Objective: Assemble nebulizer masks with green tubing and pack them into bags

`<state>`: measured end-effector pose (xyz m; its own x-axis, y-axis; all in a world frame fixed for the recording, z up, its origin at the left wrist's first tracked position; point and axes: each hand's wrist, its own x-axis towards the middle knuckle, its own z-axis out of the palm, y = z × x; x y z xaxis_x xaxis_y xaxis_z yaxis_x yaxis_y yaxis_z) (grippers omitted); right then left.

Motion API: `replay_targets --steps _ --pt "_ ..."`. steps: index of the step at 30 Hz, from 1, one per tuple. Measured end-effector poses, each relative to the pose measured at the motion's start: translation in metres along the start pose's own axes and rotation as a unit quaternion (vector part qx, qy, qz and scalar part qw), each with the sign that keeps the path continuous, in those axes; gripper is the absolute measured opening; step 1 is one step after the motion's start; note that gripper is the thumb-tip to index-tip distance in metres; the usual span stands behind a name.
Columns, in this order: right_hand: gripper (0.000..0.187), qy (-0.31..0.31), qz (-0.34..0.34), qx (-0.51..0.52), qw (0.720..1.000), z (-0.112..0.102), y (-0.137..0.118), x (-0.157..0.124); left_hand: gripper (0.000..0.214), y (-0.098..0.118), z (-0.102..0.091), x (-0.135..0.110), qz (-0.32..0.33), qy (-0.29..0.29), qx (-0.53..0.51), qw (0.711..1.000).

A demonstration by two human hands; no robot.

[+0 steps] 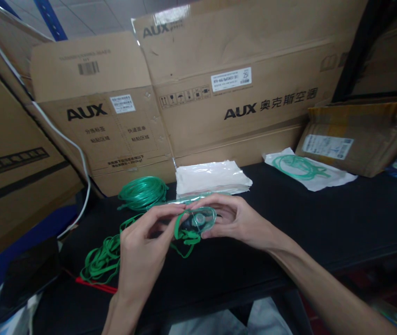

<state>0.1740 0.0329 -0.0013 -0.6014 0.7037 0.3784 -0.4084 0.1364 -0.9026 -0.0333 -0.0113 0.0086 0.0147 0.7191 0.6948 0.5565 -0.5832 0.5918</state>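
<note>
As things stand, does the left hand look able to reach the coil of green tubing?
Probably yes: the coil of green tubing lies just beyond the left hand, its top uncovered. The hand is busy with the clear mask and green strap, though, so would likely need freeing first.

Backed by a broad brown cardboard sheet with black AUX lettering, upright along the rear of a flat black tabletop. Flanked at left by a black-striped brown cardboard panel, at upper right by a dark slanting post. Topped at upper left by a slotted blue metal post before a pale grey, thinly seamed surface, wall or ceiling unclear. Dimly lit toward the right, with a blurred dark red patch below the tabletop.
</note>
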Motion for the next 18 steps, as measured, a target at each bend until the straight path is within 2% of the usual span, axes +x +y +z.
replay_targets --steps 4,9,13,18 --pt "0.041 -0.029 -0.009 0.020 0.999 -0.0011 -0.0016 -0.0023 0.015 -0.0040 -0.0014 -0.0003 0.099 0.017 0.011 0.995" --pt "0.029 0.021 0.034 0.035 0.999 -0.0023 0.0017 -0.0016 0.022 -0.0034 -0.0040 -0.0008 0.202 -0.014 0.045 0.978" --pt "0.020 0.054 0.037 -0.029 0.997 -0.0012 0.0046 0.0005 0.023 -0.0029 -0.0026 -0.0021 0.239 -0.060 0.053 0.968" --pt "0.015 0.070 0.035 -0.050 0.996 -0.0003 0.0036 0.0011 0.024 -0.0025 -0.0004 -0.0023 0.235 -0.082 0.051 0.967"
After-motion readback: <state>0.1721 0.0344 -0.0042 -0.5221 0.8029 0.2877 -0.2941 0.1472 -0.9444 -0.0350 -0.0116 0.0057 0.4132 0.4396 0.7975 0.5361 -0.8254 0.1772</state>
